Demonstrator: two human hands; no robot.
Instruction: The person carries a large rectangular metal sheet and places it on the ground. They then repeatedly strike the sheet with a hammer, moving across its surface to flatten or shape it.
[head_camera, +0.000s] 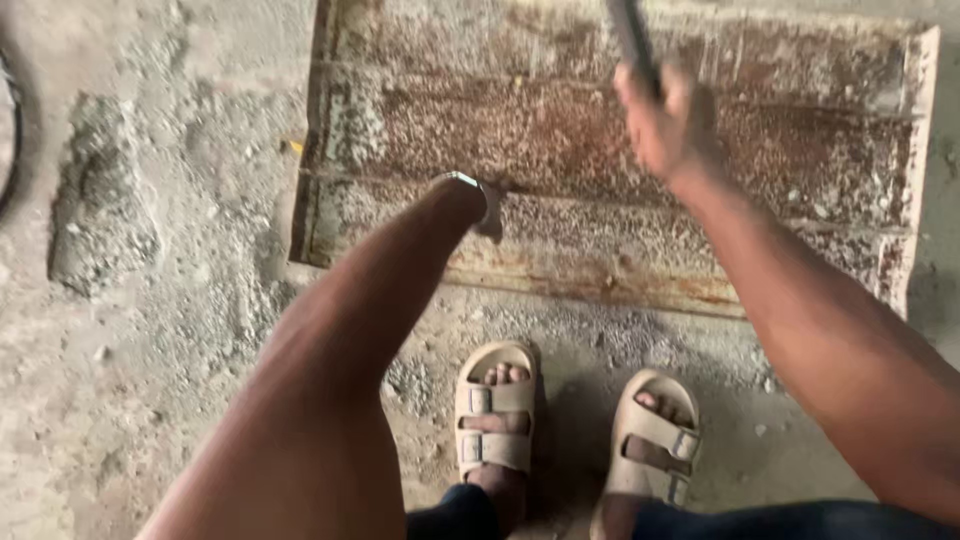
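Our right hand (665, 120) is clenched around a dark tool handle (632, 40), far over the rusty metal sheet (620, 150).
Our left hand (488, 205) touches the sheet's near part; we cannot tell its grip.

The light is soft and a bit dim. A dark shadow sits under the sandals (497, 410). The right hand (668, 120) looks blurry.

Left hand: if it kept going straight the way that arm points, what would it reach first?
Most likely the rusty metal sheet; the left hand already seems to rest on or just above its near part, though depth is unclear.
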